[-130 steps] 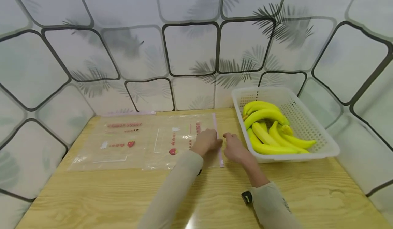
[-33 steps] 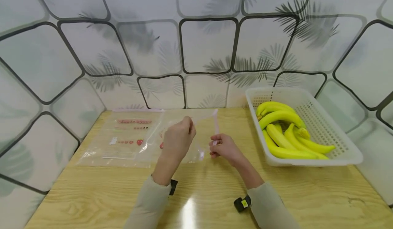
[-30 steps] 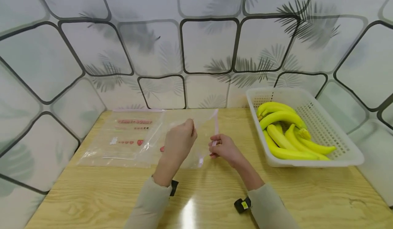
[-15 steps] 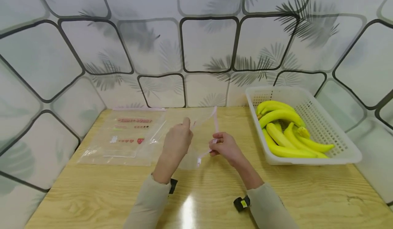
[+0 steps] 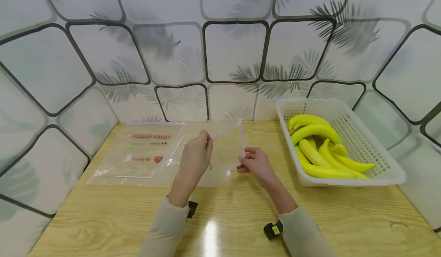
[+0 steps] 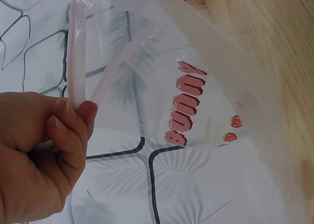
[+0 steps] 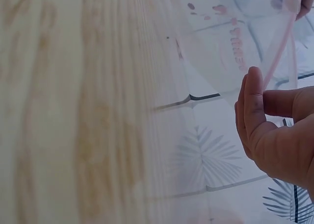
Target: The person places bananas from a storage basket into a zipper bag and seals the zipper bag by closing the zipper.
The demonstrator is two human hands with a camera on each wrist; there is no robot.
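While the beige sleeves [image 5: 164,230] run off the lower edge of the head view, the left hand [image 5: 194,155] hides most of the print on a clear zip bag [image 5: 225,150]; "BUNNY" lettering [image 6: 187,104] shows at the left wrist. Its fingers curl, pinching one pink mouth strip [image 6: 77,52] against the thumb. The right hand [image 5: 257,163] pinches the opposite strip between thumb and straighter fingers, and the bag's mouth gapes between both hands. Farther left, a second zip bag [image 5: 136,167] lies flat on the wood-grain table [image 5: 241,226]; where the clear films meet is hard to make out. Rightward, a white perforated basket [image 5: 382,176] holds partly overlapping bananas [image 5: 315,134], before a leaf-patterned wall covering [image 5: 236,54].
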